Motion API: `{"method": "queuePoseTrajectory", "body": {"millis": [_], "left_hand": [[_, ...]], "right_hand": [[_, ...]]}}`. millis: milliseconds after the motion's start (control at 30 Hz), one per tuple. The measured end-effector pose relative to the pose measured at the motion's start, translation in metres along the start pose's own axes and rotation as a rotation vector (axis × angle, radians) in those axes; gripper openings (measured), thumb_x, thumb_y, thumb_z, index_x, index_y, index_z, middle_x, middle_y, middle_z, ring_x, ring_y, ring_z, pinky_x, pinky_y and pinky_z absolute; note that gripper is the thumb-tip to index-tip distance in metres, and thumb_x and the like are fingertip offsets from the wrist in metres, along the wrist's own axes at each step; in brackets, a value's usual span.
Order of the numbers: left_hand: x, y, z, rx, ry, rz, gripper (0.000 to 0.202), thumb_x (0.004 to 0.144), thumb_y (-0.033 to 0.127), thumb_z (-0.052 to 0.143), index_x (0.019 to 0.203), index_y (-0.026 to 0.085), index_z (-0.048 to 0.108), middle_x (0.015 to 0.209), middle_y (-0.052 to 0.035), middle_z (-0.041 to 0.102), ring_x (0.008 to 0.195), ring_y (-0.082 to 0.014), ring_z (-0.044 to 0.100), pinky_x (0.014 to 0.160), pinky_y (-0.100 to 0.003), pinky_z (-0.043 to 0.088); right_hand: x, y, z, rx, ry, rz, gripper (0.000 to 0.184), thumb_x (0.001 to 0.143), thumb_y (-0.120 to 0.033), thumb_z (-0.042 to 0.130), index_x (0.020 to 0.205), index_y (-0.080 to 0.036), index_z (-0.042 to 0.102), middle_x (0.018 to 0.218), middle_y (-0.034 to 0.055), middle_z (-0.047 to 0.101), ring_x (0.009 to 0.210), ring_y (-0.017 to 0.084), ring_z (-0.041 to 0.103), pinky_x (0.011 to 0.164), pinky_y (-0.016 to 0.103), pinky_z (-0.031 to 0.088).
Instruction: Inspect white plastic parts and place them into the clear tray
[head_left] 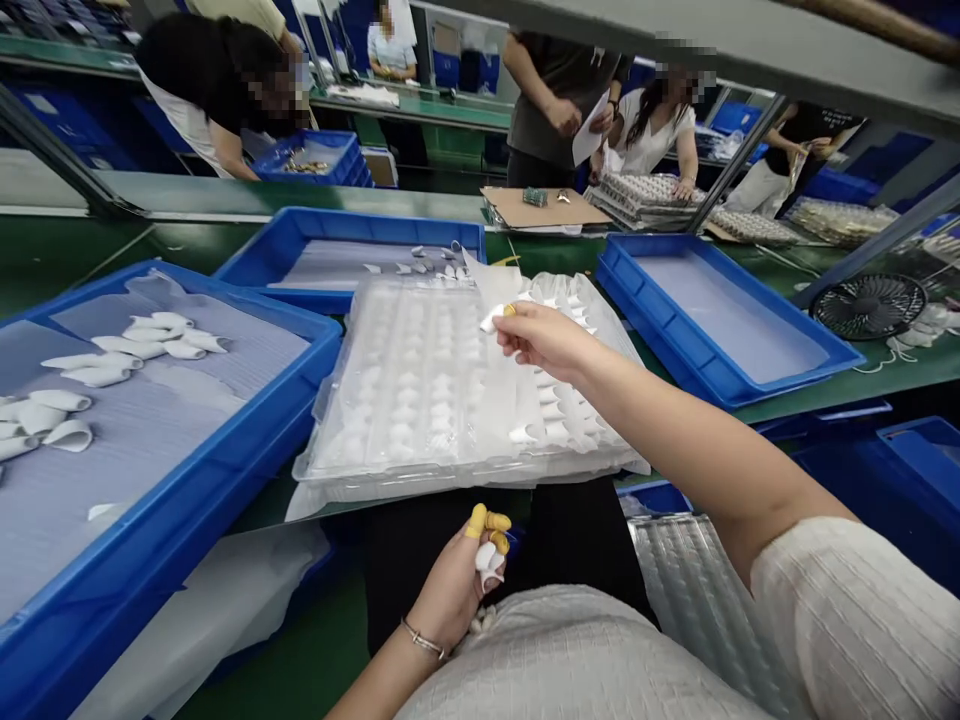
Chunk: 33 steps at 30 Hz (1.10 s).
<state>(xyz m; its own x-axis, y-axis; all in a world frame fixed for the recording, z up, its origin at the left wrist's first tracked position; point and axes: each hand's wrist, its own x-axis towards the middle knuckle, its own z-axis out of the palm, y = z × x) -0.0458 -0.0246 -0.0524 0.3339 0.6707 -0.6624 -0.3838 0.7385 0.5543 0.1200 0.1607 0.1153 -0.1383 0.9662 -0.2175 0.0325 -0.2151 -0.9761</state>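
My right hand (536, 338) reaches over the clear plastic tray (322, 455), pinching a small white curved piece (491, 319) between thumb and finger. Rows of similar white pieces lie in the tray, partly under a thin translucent sheet (420, 340). Low in front of my body, my left hand (457, 585) is closed around another white hollow piece (490, 563). Yellow finger cots cover several of its fingertips, and a yellow cot is on my right hand too. What else the left palm may contain is hidden.
A blue bin (285, 370) with loose white pieces stands at the left. Behind the tray is another blue bin (300, 225); a third blue bin (675, 345) and a black fan (870, 305) are at the right. Co-workers stand across the bench. A metal bar crosses overhead.
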Motion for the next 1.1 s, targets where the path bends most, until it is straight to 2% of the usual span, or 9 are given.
{"method": "queuePoseTrajectory", "body": {"millis": [167, 300, 400, 533, 633, 700, 800, 933, 1100], "left_hand": [[0.005, -0.003, -0.017, -0.197, 0.054, -0.092, 0.044, 0.075, 0.056, 0.073, 0.091, 0.015, 0.069, 0.075, -0.0012, 0.059, 0.056, -0.0076, 0.054, 0.045, -0.016, 0.038], [0.010, -0.005, -0.037, -0.296, 0.025, -0.072, 0.045, 0.068, 0.048, 0.083, 0.099, 0.020, 0.067, 0.088, -0.0026, 0.063, 0.066, -0.0100, 0.059, 0.052, -0.018, 0.045], [0.019, -0.009, -0.055, -0.208, 0.018, -0.046, 0.052, 0.062, 0.047, 0.086, 0.100, 0.023, 0.061, 0.083, 0.0010, 0.061, 0.062, -0.0080, 0.058, 0.051, -0.016, 0.042], [0.034, -0.015, -0.071, 0.144, -0.049, -0.040, 0.064, 0.063, 0.073, 0.069, 0.097, 0.021, 0.055, 0.062, 0.0043, 0.056, 0.038, -0.0036, 0.038, 0.039, -0.017, 0.021], [0.034, -0.013, -0.068, 0.312, -0.107, 0.005, 0.075, 0.063, 0.087, 0.052, 0.097, 0.020, 0.054, 0.056, 0.0041, 0.054, 0.037, -0.0052, 0.033, 0.039, -0.019, 0.017], [0.027, -0.007, -0.057, 0.418, -0.142, -0.011, 0.076, 0.068, 0.089, 0.042, 0.100, 0.020, 0.051, 0.050, 0.0056, 0.049, 0.038, -0.0069, 0.031, 0.040, -0.020, 0.015], [0.008, 0.006, -0.032, 0.591, -0.206, -0.003, 0.060, 0.079, 0.076, 0.046, 0.105, 0.022, 0.048, 0.050, 0.0078, 0.047, 0.040, -0.0074, 0.029, 0.042, -0.020, 0.017], [-0.012, 0.022, 0.003, 0.653, -0.257, 0.128, 0.035, 0.079, 0.048, 0.065, 0.094, 0.020, 0.051, 0.059, 0.0077, 0.045, 0.053, -0.0081, 0.037, 0.050, -0.019, 0.029], [-0.023, 0.031, 0.027, 0.721, -0.289, 0.217, 0.028, 0.079, 0.037, 0.065, 0.097, 0.020, 0.054, 0.074, 0.0050, 0.048, 0.062, -0.0098, 0.044, 0.058, -0.023, 0.040]], "right_hand": [[0.102, -0.029, 0.021, 0.088, 0.186, -0.119, 0.012, 0.089, -0.018, 0.049, 0.077, -0.016, 0.050, 0.068, -0.0060, 0.061, 0.066, 0.004, 0.059, 0.060, 0.022, 0.036], [0.113, -0.036, 0.027, 0.109, 0.209, -0.220, 0.011, 0.082, -0.010, 0.045, 0.084, -0.017, 0.054, 0.073, -0.0041, 0.061, 0.065, 0.007, 0.060, 0.056, 0.019, 0.039], [0.075, -0.024, 0.022, 0.116, 0.027, -0.282, 0.015, 0.079, -0.017, 0.045, 0.066, -0.017, 0.053, 0.057, -0.0025, 0.053, 0.050, 0.010, 0.051, 0.047, 0.022, 0.033], [-0.012, 0.001, 0.006, -0.088, -0.226, -0.298, 0.037, 0.085, -0.026, 0.054, 0.050, -0.017, 0.048, 0.049, -0.0013, 0.047, 0.047, 0.009, 0.043, 0.050, 0.024, 0.034], [-0.077, 0.023, 0.000, -0.210, -0.426, -0.239, 0.042, 0.093, -0.035, 0.057, 0.056, -0.016, 0.051, 0.052, -0.0009, 0.050, 0.049, 0.009, 0.046, 0.053, 0.024, 0.038], [-0.108, 0.039, 0.000, -0.172, -0.534, -0.158, 0.030, 0.094, -0.035, 0.058, 0.073, -0.014, 0.059, 0.070, 0.0029, 0.062, 0.060, 0.011, 0.056, 0.058, 0.024, 0.043], [-0.134, 0.070, 0.001, -0.023, -0.447, -0.052, 0.019, 0.093, -0.034, 0.062, 0.099, -0.016, 0.061, 0.098, 0.0067, 0.066, 0.075, 0.011, 0.062, 0.064, 0.023, 0.046], [-0.147, 0.110, -0.005, 0.145, -0.202, 0.029, 0.027, 0.087, -0.041, 0.067, 0.086, -0.015, 0.062, 0.078, 0.0023, 0.066, 0.057, 0.008, 0.055, 0.053, 0.021, 0.040], [-0.159, 0.128, -0.014, 0.275, -0.139, 0.070, 0.028, 0.082, -0.042, 0.073, 0.081, -0.015, 0.065, 0.071, 0.0002, 0.066, 0.054, 0.008, 0.053, 0.052, 0.021, 0.038]]}}
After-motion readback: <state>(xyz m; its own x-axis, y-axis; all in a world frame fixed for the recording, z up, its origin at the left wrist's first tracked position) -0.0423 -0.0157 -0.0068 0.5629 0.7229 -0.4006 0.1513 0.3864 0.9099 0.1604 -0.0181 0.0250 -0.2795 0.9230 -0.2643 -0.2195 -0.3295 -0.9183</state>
